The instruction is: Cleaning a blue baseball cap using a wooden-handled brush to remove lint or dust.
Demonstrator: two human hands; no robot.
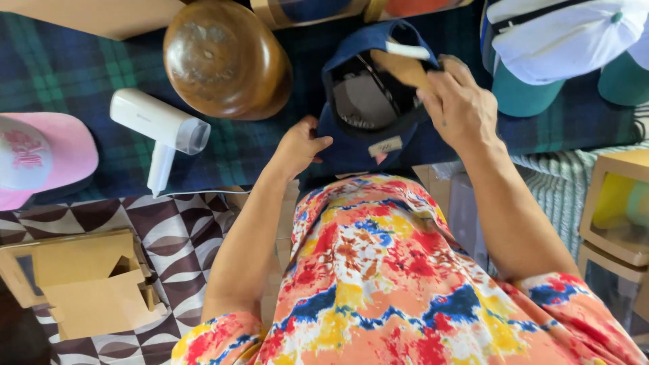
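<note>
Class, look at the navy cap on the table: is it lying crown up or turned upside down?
Upside down: the navy cap shows its inner lining and a sewn label, steadied by the left hand.

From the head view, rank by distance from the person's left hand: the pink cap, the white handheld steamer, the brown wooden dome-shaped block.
Measured from the left hand, which rests on the navy cap:
1. Brown wooden dome-shaped block, just up and to the left.
2. White handheld steamer, farther left on the plaid cloth.
3. Pink cap, at the far left edge.

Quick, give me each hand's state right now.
Left hand: closed on the navy cap at its edge.
Right hand: holding a wooden tool inside the cap.
</note>
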